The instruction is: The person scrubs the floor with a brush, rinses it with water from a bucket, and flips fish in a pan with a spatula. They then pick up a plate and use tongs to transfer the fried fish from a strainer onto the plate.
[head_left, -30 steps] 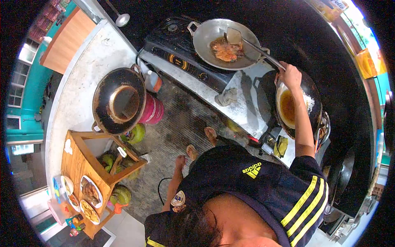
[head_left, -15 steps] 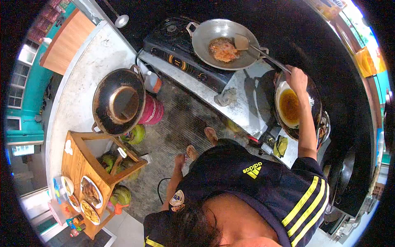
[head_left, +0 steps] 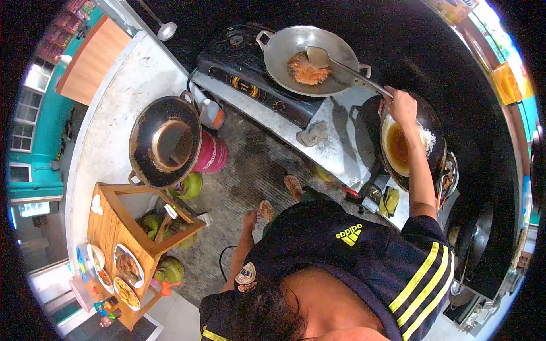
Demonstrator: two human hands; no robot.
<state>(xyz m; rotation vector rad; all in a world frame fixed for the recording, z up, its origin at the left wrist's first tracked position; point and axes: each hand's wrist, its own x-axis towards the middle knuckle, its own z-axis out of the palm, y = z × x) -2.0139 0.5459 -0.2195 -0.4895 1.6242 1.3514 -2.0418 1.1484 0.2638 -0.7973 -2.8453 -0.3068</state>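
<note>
My right hand (head_left: 402, 108) is closed round the handle of a metal spatula (head_left: 318, 57). The spatula's blade rests at the upper edge of a piece of orange-brown frying food (head_left: 307, 69), inside a silver wok (head_left: 341, 54). This wok stands on a black gas stove (head_left: 250, 74). Below my right forearm is a dark pan holding a bowl of brown liquid (head_left: 397, 149), partly covered by the arm. My left hand (head_left: 249, 219) hangs low beside my body, apart from the stove and pans; its fingers are too small to make out.
A blackened wok (head_left: 139, 133) sits on the left counter by a pink bucket (head_left: 211, 153). Plates of food (head_left: 128, 266) stand on a wooden table (head_left: 108, 216). A crumpled grey cloth (head_left: 313, 133) lies on the ledge before the stove. Green gas cylinders (head_left: 169, 268) are beneath the table.
My right hand has shifted slightly left and the spatula blade has moved left and up, from the food's right side to above it. My left hand stays low at my side.
</note>
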